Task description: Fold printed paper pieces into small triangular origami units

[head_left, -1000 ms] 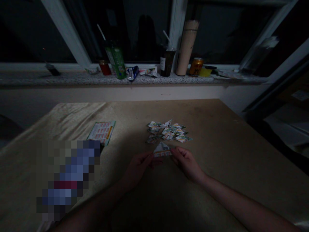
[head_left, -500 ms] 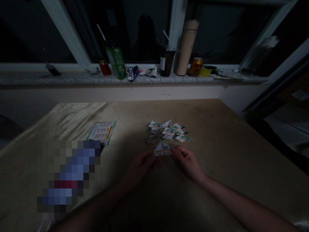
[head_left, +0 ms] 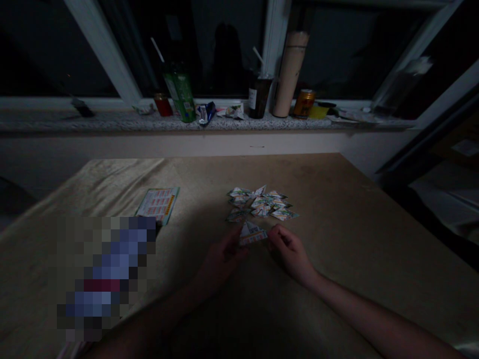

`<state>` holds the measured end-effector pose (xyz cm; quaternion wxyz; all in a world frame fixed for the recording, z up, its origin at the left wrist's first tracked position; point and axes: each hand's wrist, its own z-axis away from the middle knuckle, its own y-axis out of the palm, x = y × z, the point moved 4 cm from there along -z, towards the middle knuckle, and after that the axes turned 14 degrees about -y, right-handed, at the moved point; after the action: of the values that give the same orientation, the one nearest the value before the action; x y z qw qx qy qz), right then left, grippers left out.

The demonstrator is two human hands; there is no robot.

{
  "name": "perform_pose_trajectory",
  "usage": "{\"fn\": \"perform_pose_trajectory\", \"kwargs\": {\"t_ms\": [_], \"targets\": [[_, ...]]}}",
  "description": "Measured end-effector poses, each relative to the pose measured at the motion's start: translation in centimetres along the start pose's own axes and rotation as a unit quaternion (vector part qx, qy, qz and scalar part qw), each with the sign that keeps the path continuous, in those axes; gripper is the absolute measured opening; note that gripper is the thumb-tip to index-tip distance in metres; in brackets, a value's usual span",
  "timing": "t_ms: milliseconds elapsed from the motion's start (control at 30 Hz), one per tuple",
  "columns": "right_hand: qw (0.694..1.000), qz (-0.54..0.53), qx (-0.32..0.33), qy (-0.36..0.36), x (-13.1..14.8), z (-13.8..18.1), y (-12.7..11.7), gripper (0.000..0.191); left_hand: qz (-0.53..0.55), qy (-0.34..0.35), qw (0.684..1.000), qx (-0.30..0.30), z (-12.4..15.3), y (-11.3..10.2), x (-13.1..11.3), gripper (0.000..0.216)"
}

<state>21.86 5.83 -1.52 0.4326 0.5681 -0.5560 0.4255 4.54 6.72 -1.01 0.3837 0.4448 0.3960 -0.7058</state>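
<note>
The right hand [head_left: 294,252] pinched one corner of a folded paper [head_left: 252,236]; the left hand [head_left: 220,259] met its other side, hold unclear. Folded pieces [head_left: 262,205] lay just beyond the grip; a flat sheet [head_left: 157,203], unfolded, lay left.

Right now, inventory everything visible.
Table: 1, tan, foreground
Held paper: 1, multicoloured, foreground middle
Folded papers: several, multicoloured, table middle
Printed sheets: count unclear, multicoloured, table left
Pixelated patch: 1, bluish, table left
Window: 1, dark, back
Sill: 1, grey, below window
Container: 1, green, sill left
Jar: 1, red, sill left
Cup: 1, dark, sill middle
Flask: 1, beige, beside cup
Can: 1, orange, sill right
Other items: several, mixed, sill
Left hand: 1, bare, paper's left
Right hand: 1, bare, paper's right
</note>
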Motion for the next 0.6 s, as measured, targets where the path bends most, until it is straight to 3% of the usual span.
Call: {"fn": "perform_pose_trajectory", "kwargs": {"t_ms": [467, 600], "targets": [[0.995, 0.025, -0.046, -0.085, 0.9, -0.1, -0.2, 0.013, -0.024, -0.049, 0.998, 0.039, 0.3, 0.5, -0.3, 0.038], [0.983, 0.08, -0.022, -0.165, 2.3, 0.0, -0.1, 0.006, -0.025, -0.065, 0.997, 0.04, 0.3, 0.6, -0.2, 0.037]]}}
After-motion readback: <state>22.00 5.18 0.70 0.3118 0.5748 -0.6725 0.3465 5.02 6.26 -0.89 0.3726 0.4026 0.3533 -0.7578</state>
